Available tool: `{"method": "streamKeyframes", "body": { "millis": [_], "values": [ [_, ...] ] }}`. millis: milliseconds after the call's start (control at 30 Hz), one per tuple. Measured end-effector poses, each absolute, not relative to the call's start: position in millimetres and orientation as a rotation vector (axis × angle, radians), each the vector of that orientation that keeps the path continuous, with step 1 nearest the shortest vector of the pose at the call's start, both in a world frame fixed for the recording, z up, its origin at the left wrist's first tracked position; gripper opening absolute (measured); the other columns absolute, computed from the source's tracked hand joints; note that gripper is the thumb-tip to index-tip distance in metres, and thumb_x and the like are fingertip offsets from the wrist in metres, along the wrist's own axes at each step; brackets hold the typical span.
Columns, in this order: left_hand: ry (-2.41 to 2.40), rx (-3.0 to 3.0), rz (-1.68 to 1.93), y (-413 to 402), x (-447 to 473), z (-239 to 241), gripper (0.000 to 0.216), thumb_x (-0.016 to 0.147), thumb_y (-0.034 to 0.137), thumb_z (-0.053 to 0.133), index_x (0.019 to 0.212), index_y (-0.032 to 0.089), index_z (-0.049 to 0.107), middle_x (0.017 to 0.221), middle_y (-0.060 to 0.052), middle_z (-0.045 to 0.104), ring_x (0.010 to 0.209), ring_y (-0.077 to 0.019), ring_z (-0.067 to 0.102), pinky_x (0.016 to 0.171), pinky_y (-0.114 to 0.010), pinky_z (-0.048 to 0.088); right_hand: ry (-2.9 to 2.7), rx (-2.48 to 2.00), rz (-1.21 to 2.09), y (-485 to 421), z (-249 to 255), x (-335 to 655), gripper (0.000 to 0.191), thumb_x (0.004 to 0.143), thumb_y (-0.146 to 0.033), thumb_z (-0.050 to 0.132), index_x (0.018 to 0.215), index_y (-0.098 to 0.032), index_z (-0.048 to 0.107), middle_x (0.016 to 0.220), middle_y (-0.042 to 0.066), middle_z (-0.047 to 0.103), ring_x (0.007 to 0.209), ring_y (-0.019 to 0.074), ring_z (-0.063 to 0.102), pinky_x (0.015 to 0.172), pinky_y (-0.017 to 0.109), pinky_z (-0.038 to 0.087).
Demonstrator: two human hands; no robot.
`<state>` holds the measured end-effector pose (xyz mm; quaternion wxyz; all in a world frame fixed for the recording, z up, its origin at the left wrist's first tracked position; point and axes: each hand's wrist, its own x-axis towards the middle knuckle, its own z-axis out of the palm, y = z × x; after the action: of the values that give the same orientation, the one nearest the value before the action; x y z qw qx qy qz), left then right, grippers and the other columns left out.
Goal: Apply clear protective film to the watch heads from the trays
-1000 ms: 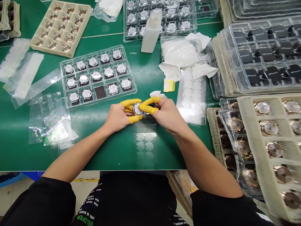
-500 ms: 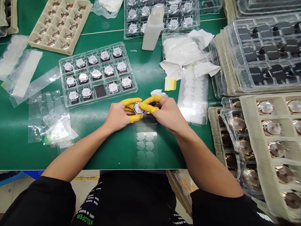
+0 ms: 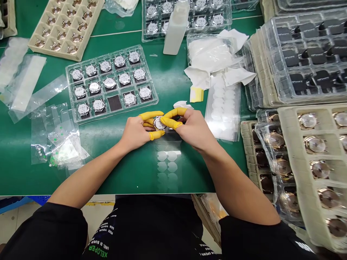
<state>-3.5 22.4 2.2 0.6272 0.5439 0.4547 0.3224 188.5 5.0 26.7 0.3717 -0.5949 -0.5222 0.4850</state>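
Note:
A round silver watch case (image 3: 158, 123) with a printed white back is held up over the green bench. My left hand (image 3: 137, 130), with yellow finger cots, grips it by the edge between thumb and fingers. From the other side my right hand (image 3: 188, 126), also in yellow cots, pinches at the watch's right edge, its thumb and forefinger covering part of the face. Beyond the hands lies a clear tray (image 3: 114, 85) of similar watch cases, one pocket showing only its black pad. Just below the hands is a clear sheet of round stickers (image 3: 167, 167).
A white plastic bottle (image 3: 176, 30) stands behind, beside white wipes (image 3: 214, 54) and a yellow block (image 3: 196, 94). Stacked trays (image 3: 311, 61) crowd the right, with a beige watch tray (image 3: 292, 137) in front. Left lie plastic bags (image 3: 58, 141) and another beige tray (image 3: 63, 27).
The camera view has shifted slightly. Both hands stay in nearly the same place on the watch case, with hardly any movement of the fingers.

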Motion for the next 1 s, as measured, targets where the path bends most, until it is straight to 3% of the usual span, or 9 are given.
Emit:
{"method": "streamKeyframes", "body": {
  "millis": [133, 267, 367, 467, 600, 700, 867, 933, 1000],
  "values": [
    [1.066, 1.241, 0.756, 22, -3, 2, 0.068, 0.06, 0.027, 0.094, 0.125, 0.016, 0.078, 0.094, -0.004, 0.082, 0.081, -0.0171, 0.077, 0.088, -0.034, 0.07, -1.3, -1.46, 0.945, 10, 23, 204, 0.035, 0.084, -0.053, 0.083, 0.098, -0.022, 0.073, 0.099, 0.006, 0.073, 0.088, 0.0186, 0.066, 0.072, 0.033, 0.055],
    [1.068, 1.237, 0.762, 22, -3, 3, 0.066, 0.06, 0.026, 0.094, 0.124, 0.016, 0.078, 0.093, -0.005, 0.082, 0.082, -0.0172, 0.077, 0.087, -0.033, 0.07, -1.182, -1.367, 0.98, 14, 20, 211, 0.043, 0.095, -0.063, 0.069, 0.082, -0.022, 0.065, 0.083, 0.002, 0.062, 0.07, 0.0118, 0.055, 0.059, 0.028, 0.047],
    [1.064, 1.233, 0.777, 21, -3, 3, 0.066, 0.06, 0.024, 0.093, 0.124, 0.016, 0.078, 0.093, -0.004, 0.082, 0.081, -0.0168, 0.078, 0.085, -0.031, 0.07, -1.096, -1.292, 1.146, 14, 17, 203, 0.033, 0.086, -0.053, 0.082, 0.096, -0.026, 0.067, 0.091, -0.001, 0.062, 0.06, 0.0074, 0.048, 0.048, 0.023, 0.036],
    [1.057, 1.228, 0.795, 21, -3, 1, 0.066, 0.061, 0.023, 0.092, 0.125, 0.016, 0.077, 0.091, -0.003, 0.082, 0.08, -0.0162, 0.078, 0.082, -0.03, 0.069, -1.024, -1.301, 1.278, 12, 17, 192, 0.045, 0.076, -0.041, 0.09, 0.114, -0.03, 0.067, 0.103, -0.001, 0.065, 0.055, 0.0052, 0.049, 0.04, 0.021, 0.028],
    [1.057, 1.255, 0.813, 20, -3, -3, 0.064, 0.063, 0.022, 0.09, 0.125, 0.018, 0.078, 0.086, -0.002, 0.08, 0.077, -0.0157, 0.076, 0.077, -0.028, 0.068, -1.027, -1.395, 1.547, 11, 19, 188, 0.036, 0.073, -0.041, 0.089, 0.098, -0.022, 0.071, 0.069, -0.002, 0.063, 0.042, 0.0057, 0.042, 0.035, 0.021, 0.021],
    [1.059, 1.284, 0.824, 20, -4, -5, 0.062, 0.064, 0.023, 0.09, 0.125, 0.019, 0.078, 0.086, -0.001, 0.079, 0.075, -0.0148, 0.075, 0.074, -0.026, 0.066, -1.059, -1.412, 1.642, 10, 23, 188, 0.033, 0.074, -0.045, 0.088, 0.085, -0.02, 0.069, 0.051, -0.003, 0.058, 0.036, 0.0065, 0.039, 0.034, 0.021, 0.024],
    [1.05, 1.246, 0.828, 20, -3, -3, 0.064, 0.063, 0.022, 0.09, 0.125, 0.018, 0.078, 0.086, -0.001, 0.078, 0.074, -0.0137, 0.074, 0.074, -0.025, 0.066, -1.136, -1.411, 1.581, 9, 22, 188, 0.032, 0.079, -0.048, 0.082, 0.086, -0.018, 0.071, 0.054, -0.001, 0.06, 0.036, 0.0084, 0.044, 0.037, 0.023, 0.03],
    [1.053, 1.224, 0.833, 20, -3, -2, 0.064, 0.062, 0.022, 0.091, 0.124, 0.017, 0.078, 0.085, -0.001, 0.078, 0.074, -0.0136, 0.074, 0.074, -0.026, 0.066, -1.242, -1.468, 1.364, 12, 19, 193, 0.032, 0.085, -0.049, 0.077, 0.095, -0.019, 0.074, 0.063, 0.001, 0.064, 0.044, 0.0105, 0.049, 0.042, 0.025, 0.036],
    [1.06, 1.214, 0.831, 19, -2, -1, 0.064, 0.061, 0.023, 0.092, 0.123, 0.017, 0.078, 0.085, -0.002, 0.078, 0.074, -0.0136, 0.073, 0.075, -0.026, 0.067, -1.36, -1.605, 0.906, 19, 14, 203, 0.03, 0.09, -0.048, 0.071, 0.101, -0.02, 0.074, 0.084, 0.006, 0.069, 0.062, 0.015, 0.059, 0.056, 0.03, 0.049]
  ]
}}
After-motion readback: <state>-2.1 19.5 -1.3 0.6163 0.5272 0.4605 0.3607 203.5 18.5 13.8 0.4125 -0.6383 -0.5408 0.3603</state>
